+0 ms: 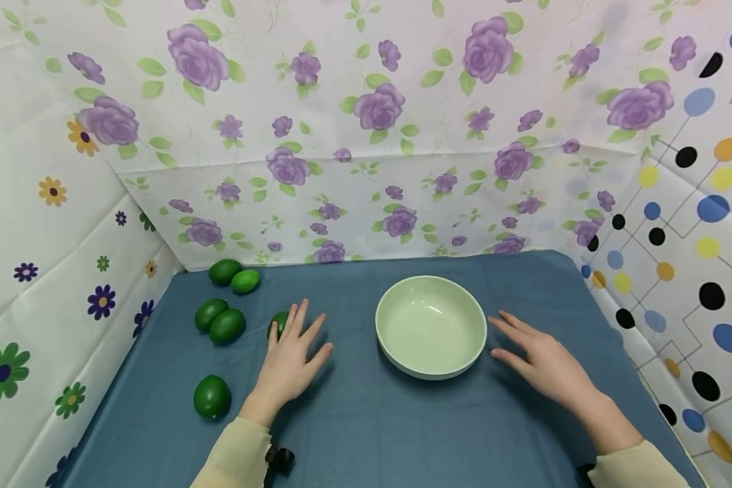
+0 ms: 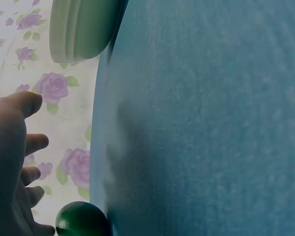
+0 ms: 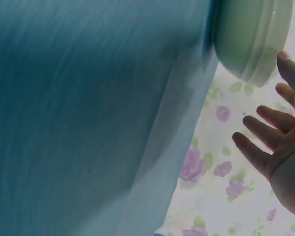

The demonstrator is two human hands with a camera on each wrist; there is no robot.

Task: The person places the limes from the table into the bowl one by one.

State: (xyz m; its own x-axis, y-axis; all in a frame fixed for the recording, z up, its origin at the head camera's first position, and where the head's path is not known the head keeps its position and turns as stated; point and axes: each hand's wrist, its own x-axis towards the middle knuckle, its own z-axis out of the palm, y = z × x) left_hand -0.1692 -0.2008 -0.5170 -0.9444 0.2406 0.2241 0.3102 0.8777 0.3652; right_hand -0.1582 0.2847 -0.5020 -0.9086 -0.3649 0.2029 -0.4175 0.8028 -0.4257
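Observation:
A pale green bowl point(image 1: 430, 329) stands upright on the blue cloth, with nothing in it. My left hand point(image 1: 291, 366) hovers over the cloth left of the bowl, fingers spread and holding nothing. Partly hidden behind its fingers lies a dark green lime point(image 1: 278, 321), which also appears as a round green lime point(image 2: 82, 219) low in the left wrist view. Just right of the bowl is my right hand point(image 1: 545, 359), its fingers extended toward the rim and apart from it. In the right wrist view that hand point(image 3: 280, 142) shows an empty palm.
Several more limes lie at the left: a pair at the back with a brighter lime point(image 1: 245, 281), a middle pair with one lime point(image 1: 227, 327) in front, and a single lime point(image 1: 212, 396) nearer. Patterned cloth walls point(image 1: 341, 190) enclose the blue tabletop point(image 1: 366, 434) at back and sides.

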